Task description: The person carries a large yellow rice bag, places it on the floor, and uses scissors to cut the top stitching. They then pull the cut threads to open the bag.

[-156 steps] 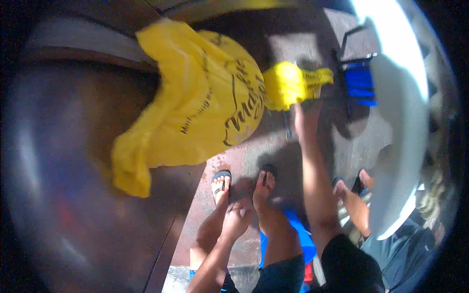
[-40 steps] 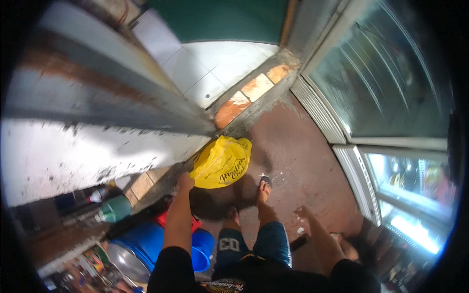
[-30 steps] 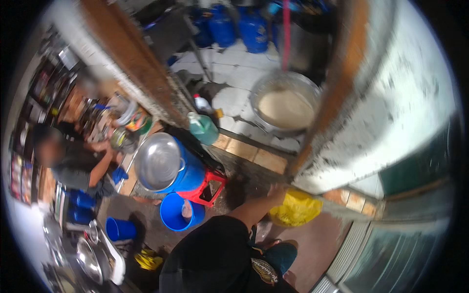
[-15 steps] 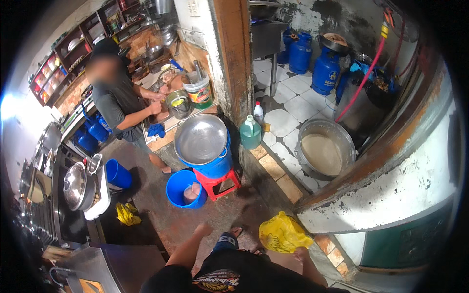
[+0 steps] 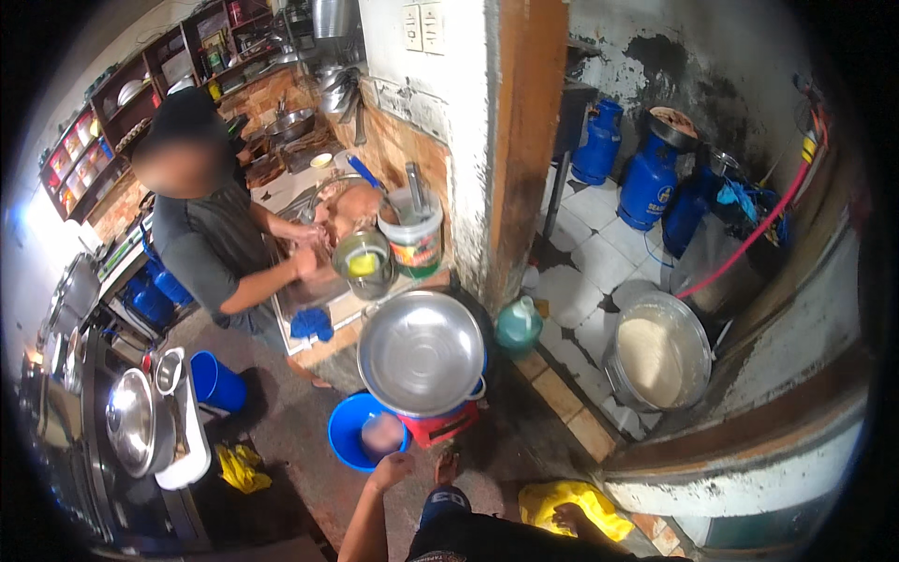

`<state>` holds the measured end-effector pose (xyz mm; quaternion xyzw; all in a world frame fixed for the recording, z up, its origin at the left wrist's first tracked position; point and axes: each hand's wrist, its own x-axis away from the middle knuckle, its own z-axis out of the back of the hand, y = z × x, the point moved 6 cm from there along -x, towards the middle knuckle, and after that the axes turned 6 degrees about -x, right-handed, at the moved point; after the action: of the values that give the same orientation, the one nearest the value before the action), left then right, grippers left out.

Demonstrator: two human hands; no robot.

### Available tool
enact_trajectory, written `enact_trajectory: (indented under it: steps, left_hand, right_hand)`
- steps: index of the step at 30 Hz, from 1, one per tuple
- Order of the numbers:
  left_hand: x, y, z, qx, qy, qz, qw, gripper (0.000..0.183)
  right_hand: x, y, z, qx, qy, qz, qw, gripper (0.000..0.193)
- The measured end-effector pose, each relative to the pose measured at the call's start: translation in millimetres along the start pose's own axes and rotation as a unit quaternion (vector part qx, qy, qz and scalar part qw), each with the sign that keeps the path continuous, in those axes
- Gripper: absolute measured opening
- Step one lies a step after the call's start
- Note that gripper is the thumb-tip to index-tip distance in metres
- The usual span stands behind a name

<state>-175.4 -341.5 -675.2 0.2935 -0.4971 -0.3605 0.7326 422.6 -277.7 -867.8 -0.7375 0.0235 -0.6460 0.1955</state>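
Observation:
My right hand (image 5: pixel 568 517) grips a yellow plastic bag (image 5: pixel 599 525), low at the right of my body. My left hand (image 5: pixel 391 471) is curled closed in front of me, with nothing visible in it. Just beyond it stands a blue bucket (image 5: pixel 343 448) with a pale pinkish lump (image 5: pixel 382 436) inside, too unclear to name. A wide metal basin (image 5: pixel 421 354) rests on top of another blue bucket, which is on a red stool (image 5: pixel 440 428).
A co-worker (image 5: pixel 211 220) stands at the sink counter, hands near a metal pot (image 5: pixel 363 267). A green jug (image 5: pixel 520 325) sits by the wooden post (image 5: pixel 526 140). Beyond the tiled ledge (image 5: pixel 562 403) are a large pot (image 5: pixel 655 361) and blue gas cylinders (image 5: pixel 648 183).
My view has moved forward, so the basin and buckets appear nearer. My left hand is now close to the blue bucket. The yellow bag has come along in my right hand.

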Motion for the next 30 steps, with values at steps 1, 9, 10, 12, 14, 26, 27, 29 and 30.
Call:
enact_trajectory:
  steps: [1, 9, 10, 12, 14, 26, 27, 29, 30]
  left_hand:
    - [-16, 18, 16, 0.021, -0.045, -0.011, 0.999, 0.034]
    - [-43, 77, 50, -0.044, -0.358, 0.021, 0.933, 0.028]
    - [-35, 75, 44, -0.031, -0.359, 0.046, 0.932, 0.03]
    - [-16, 70, 30, -0.03, -0.357, 0.078, 0.93, 0.034]
    - [-1, 65, 25, -0.023, -0.268, 0.055, 0.962, 0.038]
    - [125, -59, 41, 0.104, 0.035, 0.075, 0.991, 0.046]
    - [133, -72, 49, 0.107, 0.031, 0.075, 0.991, 0.047]
    - [146, -95, 77, 0.112, 0.026, 0.055, 0.992, 0.05]
    - [155, -105, 97, 0.116, 0.056, 0.05, 0.99, 0.05]
  right_hand:
    - [2, -7, -10, 0.04, -0.033, 0.018, 0.998, 0.048]
    - [-2, -80, -55, 0.1, -0.027, 0.037, 0.994, 0.037]
    - [-9, -86, -59, 0.203, -0.09, 0.075, 0.972, 0.037]
    - [-3, -109, -88, 0.382, -0.354, 0.323, 0.791, 0.038]
    - [-28, -109, -93, 0.44, -0.386, 0.137, 0.799, 0.036]
    - [39, -185, -459, 0.683, -0.355, 0.071, 0.634, 0.037]
    - [47, -174, -494, 0.695, -0.363, 0.089, 0.614, 0.037]
    - [55, -161, -570, 0.728, -0.368, 0.175, 0.551, 0.04]
    - [57, -156, -602, 0.729, -0.384, 0.18, 0.538, 0.038]
